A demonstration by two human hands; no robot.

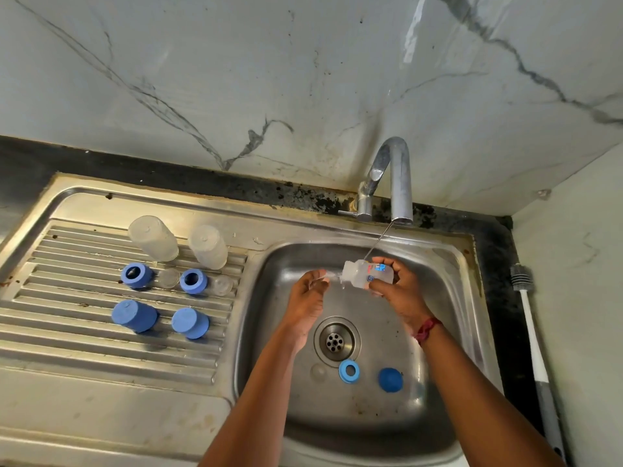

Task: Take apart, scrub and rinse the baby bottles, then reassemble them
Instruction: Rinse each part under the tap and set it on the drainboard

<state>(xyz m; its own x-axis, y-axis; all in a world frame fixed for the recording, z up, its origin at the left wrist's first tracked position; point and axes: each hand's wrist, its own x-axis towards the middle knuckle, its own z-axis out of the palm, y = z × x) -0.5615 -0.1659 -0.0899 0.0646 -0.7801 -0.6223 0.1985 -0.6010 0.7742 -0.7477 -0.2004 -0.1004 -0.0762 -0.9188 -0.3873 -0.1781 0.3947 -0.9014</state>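
The clear bottle is lying tilted on its side over the far half of the sink, under the thin stream from the tap. The right hand is gripping its base end. The left hand is curling its fingers at the mouth, where water is spilling out; whether it is pinching anything I cannot tell. This looks like the rinsing step. A blue ring, blue cap and clear teat are waiting by the drain toward the near edge. The next move probably calls for draining the bottle and upending it on the drainboard beside the two upturned bottles.
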